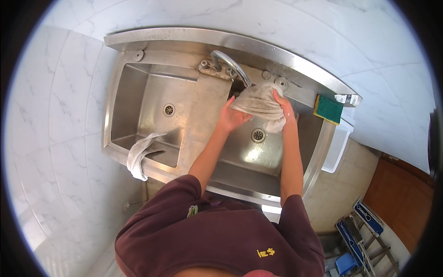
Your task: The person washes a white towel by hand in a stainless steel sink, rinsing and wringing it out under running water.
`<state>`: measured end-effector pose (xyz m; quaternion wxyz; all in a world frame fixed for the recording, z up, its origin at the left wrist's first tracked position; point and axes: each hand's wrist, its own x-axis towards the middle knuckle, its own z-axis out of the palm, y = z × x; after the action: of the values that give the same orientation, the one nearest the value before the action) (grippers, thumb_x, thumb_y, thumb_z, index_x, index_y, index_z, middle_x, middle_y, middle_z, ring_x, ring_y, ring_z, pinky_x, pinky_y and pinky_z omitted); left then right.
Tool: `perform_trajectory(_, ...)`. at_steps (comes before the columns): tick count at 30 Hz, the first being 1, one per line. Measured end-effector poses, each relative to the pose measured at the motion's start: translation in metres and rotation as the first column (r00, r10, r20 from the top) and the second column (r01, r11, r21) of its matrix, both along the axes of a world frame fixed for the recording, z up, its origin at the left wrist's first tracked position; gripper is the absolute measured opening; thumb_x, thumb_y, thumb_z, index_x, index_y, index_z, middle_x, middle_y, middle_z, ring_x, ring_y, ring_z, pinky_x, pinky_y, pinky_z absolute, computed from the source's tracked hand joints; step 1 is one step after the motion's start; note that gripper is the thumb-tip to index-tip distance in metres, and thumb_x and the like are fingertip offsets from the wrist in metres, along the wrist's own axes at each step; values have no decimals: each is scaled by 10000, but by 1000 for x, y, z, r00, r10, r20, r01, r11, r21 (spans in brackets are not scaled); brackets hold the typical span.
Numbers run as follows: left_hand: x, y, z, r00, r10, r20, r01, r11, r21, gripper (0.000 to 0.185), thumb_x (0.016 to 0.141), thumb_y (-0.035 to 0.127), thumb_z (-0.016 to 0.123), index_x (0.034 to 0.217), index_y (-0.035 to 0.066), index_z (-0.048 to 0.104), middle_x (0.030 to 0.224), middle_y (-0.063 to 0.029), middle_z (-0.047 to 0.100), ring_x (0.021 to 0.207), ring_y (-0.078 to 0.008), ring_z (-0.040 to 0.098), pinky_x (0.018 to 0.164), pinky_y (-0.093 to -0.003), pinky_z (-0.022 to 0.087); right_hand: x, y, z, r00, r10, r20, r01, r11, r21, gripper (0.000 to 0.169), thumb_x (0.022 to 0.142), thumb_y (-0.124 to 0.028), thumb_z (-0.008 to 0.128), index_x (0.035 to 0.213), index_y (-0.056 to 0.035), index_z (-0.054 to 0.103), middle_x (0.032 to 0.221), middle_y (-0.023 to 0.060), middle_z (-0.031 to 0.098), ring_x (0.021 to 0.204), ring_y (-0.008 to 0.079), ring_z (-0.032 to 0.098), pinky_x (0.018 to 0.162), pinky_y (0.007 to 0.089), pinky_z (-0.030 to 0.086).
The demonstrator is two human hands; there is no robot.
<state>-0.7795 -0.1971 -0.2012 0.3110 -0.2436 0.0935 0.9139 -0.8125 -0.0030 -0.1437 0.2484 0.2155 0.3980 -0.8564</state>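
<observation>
A wet-looking, greyish-white cloth (259, 104) is bunched between my two hands, over the right basin (249, 152) of a stainless steel double sink. My left hand (235, 116) holds the cloth's left lower edge, palm upward. Gripping its right side is my right hand (285, 107), the thumb lying on top of the fabric. Part of the cloth hangs down near the basin's drain strainer (258, 135). The curved metal faucet (232, 62) ends right at the cloth's upper left edge. Whether water is running cannot be told.
Another whitish cloth (138, 159) drapes over the front rim of the left basin (162, 90). A green and yellow scouring sponge (328, 109) rests on the right rim, beside a white translucent plastic container (337, 149). Tiled wall (277, 27) stands behind. Folding items (360, 232) lie lower right.
</observation>
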Motion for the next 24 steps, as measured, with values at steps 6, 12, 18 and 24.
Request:
perform_trajectory(6, 19, -9, -52, 845, -533, 38, 165, 192, -968, 518, 846, 453, 547, 1083, -3, 480, 1119, -148, 525, 943, -192, 537, 807, -328, 451, 22, -5, 9, 992, 120, 46, -115, 989, -90, 438, 821, -312, 638, 1133, -25, 529, 974, 66, 614, 803, 150, 613, 671, 286, 503)
perform_trajectory(12, 32, 13, 28, 802, -475, -362, 77, 684, -726, 503, 910, 445, 406, 1159, 16, 488, 1153, -79, 517, 1016, -180, 497, 886, -324, 388, 53, -29, 54, 987, 157, 22, -155, 984, -92, 372, 859, -259, 586, 1145, -30, 519, 952, 50, 606, 773, 124, 600, 651, 253, 494)
perform_trajectory(18, 58, 42, 53, 845, -312, -434, 143, 915, -378, 330, 929, 266, 415, 1114, 30, 553, 1056, -24, 582, 943, -111, 541, 841, -272, 440, 67, -9, 20, 975, 221, -37, -196, 761, -618, 320, 832, -283, 612, 985, -11, 540, 805, 89, 608, 674, 193, 598, 597, 314, 502)
perform_trajectory(24, 58, 23, 50, 771, -435, -466, 94, 801, -592, 312, 927, 266, 453, 1072, 18, 574, 1026, -49, 612, 928, -115, 569, 821, -268, 456, 85, 0, 41, 991, 119, 55, -96, 944, -315, 424, 829, -274, 619, 1128, 8, 515, 967, 125, 618, 816, 231, 620, 721, 343, 510)
